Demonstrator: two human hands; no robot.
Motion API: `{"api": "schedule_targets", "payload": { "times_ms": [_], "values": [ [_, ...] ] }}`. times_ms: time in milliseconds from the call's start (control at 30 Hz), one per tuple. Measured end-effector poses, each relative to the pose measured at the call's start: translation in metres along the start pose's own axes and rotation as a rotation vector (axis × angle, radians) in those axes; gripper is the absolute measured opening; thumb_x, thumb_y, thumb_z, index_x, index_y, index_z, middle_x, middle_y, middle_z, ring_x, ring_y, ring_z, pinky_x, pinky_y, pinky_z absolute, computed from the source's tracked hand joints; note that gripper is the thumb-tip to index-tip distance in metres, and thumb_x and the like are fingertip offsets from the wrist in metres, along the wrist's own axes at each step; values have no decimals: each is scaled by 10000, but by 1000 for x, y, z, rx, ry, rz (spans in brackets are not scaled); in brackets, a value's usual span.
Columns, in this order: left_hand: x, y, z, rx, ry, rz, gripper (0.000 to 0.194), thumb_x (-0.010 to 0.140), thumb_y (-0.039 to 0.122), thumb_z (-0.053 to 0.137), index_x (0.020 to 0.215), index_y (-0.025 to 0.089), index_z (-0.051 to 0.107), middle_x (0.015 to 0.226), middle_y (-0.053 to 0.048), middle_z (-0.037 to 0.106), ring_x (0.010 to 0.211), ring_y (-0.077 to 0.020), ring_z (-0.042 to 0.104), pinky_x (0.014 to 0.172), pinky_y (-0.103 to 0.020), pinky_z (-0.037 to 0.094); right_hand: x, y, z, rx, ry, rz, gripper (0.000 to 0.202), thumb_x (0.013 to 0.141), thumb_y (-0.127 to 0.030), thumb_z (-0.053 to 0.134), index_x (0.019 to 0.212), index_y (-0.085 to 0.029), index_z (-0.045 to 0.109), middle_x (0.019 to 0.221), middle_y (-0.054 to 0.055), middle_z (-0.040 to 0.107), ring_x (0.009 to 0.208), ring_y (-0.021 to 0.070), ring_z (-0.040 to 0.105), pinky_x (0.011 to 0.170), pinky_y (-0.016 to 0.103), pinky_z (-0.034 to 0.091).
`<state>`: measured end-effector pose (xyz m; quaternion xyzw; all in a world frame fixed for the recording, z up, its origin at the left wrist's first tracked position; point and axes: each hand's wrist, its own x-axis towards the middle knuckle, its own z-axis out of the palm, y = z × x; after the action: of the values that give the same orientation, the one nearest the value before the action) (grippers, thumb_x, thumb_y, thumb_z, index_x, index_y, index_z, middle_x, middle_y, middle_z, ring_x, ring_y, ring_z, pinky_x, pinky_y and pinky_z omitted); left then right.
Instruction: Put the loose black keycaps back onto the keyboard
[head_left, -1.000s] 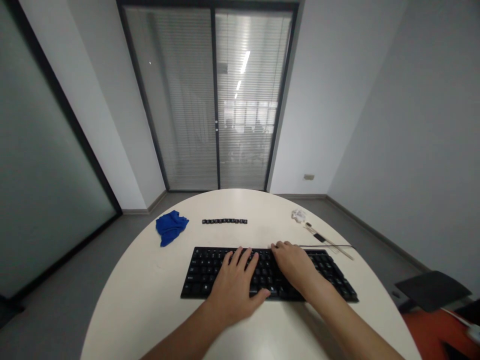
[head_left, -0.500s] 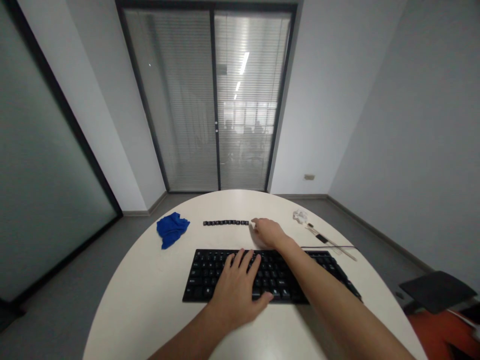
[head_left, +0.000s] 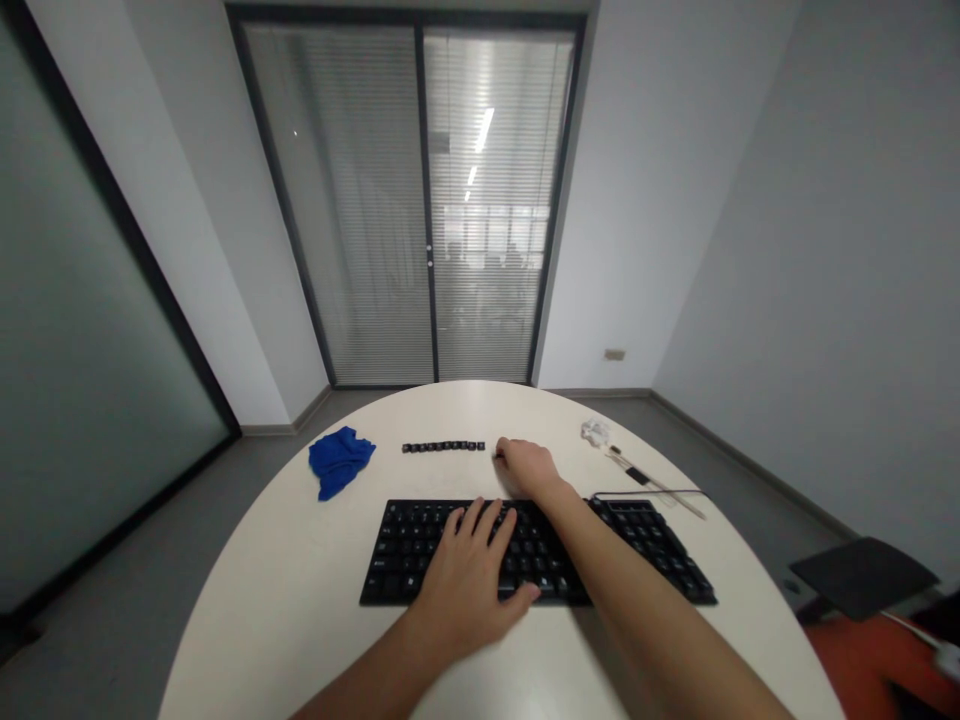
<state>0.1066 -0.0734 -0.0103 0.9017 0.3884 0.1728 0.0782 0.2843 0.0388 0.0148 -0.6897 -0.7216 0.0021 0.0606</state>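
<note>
A black keyboard (head_left: 637,540) lies across the round white table. My left hand (head_left: 469,580) rests on its left half, fingers spread and palm down, holding nothing. Beyond the keyboard, my right hand (head_left: 529,468) is closed in a pinch just above the tabletop. A small dark bit shows at its fingertips, apparently a keycap, mostly hidden by the fingers. To the left of that hand, a straight row of small black keycaps (head_left: 444,446) stands on the table, with a short gap between row and fingers. My right forearm passes over the keyboard's right part.
A crumpled blue cloth (head_left: 340,460) lies on the left of the table (head_left: 262,590). At the right are a crumpled white tissue (head_left: 596,432), thin sticks with a dark part (head_left: 637,477) and the keyboard cable (head_left: 652,492). A red-and-black chair (head_left: 862,578) stands beyond the right edge.
The keycap at the right end of the row has left it, and a gap has opened between the row and my right hand's fingers. My left hand stays on the keyboard.
</note>
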Motion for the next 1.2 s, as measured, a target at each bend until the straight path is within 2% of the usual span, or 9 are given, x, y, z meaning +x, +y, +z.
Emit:
{"api": "schedule_targets", "payload": {
  "times_ms": [133,233,333,400,500,667,867,1200],
  "values": [
    [0,2,-3,21,-7,-2,764,907,657,456,1517,201,400,1571,-106,393,1452,-359,312,1184,-577,240,-23,20,-8,75,5,19,263,958,-289,504,1086,-163,697,1061,163,735,986,279,694,818,346,489],
    [0,3,-4,49,-20,2,749,905,613,492,1521,199,392,1579,-104,381,1455,-358,310,1182,-578,246,-45,37,-13,175,16,-50,280,989,-345,483,1154,-236,682,1099,69,745,1006,205,687,833,280,485],
    [1,3,-5,69,-36,1,748,898,585,517,1524,195,386,1581,-103,378,1451,-360,316,1176,-578,257,-65,52,-12,420,44,-175,265,967,-369,530,1090,-218,710,1065,57,756,968,206,690,860,294,489],
    [1,4,-6,75,-42,3,747,895,579,523,1524,199,385,1583,-97,375,1450,-356,319,1177,-572,260,-74,61,-9,593,86,-193,288,953,-390,550,1080,-191,714,1042,73,760,959,220,691,880,318,496],
    [1,4,-6,77,-39,1,748,892,568,532,1530,210,373,1585,-89,373,1452,-346,318,1182,-562,255,-81,68,-7,755,67,-214,328,938,-413,575,1121,-179,715,1077,80,757,994,227,691,917,330,499],
    [1,5,-6,78,-45,-17,744,889,555,543,1530,219,371,1587,-89,369,1450,-343,323,1183,-556,250,-83,67,-13,690,5,-280,319,938,-415,573,1094,-208,759,1113,63,758,1034,241,687,947,338,487],
    [0,5,-6,69,-25,-9,724,891,561,542,1515,226,395,1567,-103,402,1447,-345,331,1176,-559,257,-84,68,-17,609,-41,-291,329,947,-410,552,1107,-215,764,1135,50,755,1066,239,686,974,328,478],
    [0,1,-2,85,-24,8,734,897,571,525,1529,235,364,1591,-83,364,1460,-335,303,1182,-547,242,-83,68,-15,596,-21,-305,330,944,-420,563,1118,-227,765,1130,50,757,1059,238,693,968,318,482]
  ]
}}
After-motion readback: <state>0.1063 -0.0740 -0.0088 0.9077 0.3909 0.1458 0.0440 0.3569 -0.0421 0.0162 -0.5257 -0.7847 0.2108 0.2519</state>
